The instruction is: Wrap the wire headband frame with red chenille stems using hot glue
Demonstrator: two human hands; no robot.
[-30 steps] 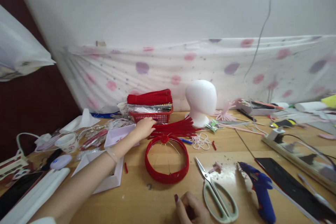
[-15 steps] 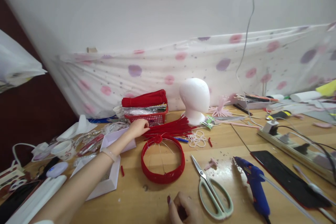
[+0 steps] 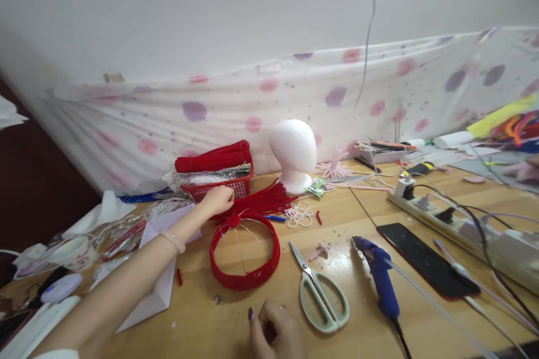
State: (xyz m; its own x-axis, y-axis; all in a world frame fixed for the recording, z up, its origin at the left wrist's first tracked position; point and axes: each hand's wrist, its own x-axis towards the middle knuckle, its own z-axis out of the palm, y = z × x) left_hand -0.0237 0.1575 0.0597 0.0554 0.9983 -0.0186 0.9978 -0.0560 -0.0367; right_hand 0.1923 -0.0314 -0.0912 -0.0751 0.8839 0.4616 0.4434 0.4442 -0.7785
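My left hand (image 3: 219,201) reaches out to the near end of a loose bundle of red pipe cleaners (image 3: 267,197), its fingers closed on the strands; the fingertips are partly hidden. Just below lies a red-wrapped hoop (image 3: 245,280) with thin wires across it and a round red knot (image 3: 234,220) at its far edge. At the bottom, my right hand (image 3: 277,332) rests curled near the table, with nothing visible in it. Scissors (image 3: 322,297) with pale green handles lie to its right, blades slightly apart. A blue glue gun (image 3: 381,277) lies farther right.
A red basket (image 3: 242,186) with more red pipe cleaners stands behind my left hand. Beside it is a white foam head (image 3: 293,151). White beads (image 3: 298,214), a phone (image 3: 427,258) and a power strip (image 3: 458,235) with cables lie rightward; a white box (image 3: 158,297) sits under my left arm.
The view has turned to the right, so everything sits farther left. My left hand stays at the red bundle, its fingers more drawn in. My right hand remains curled near the table.
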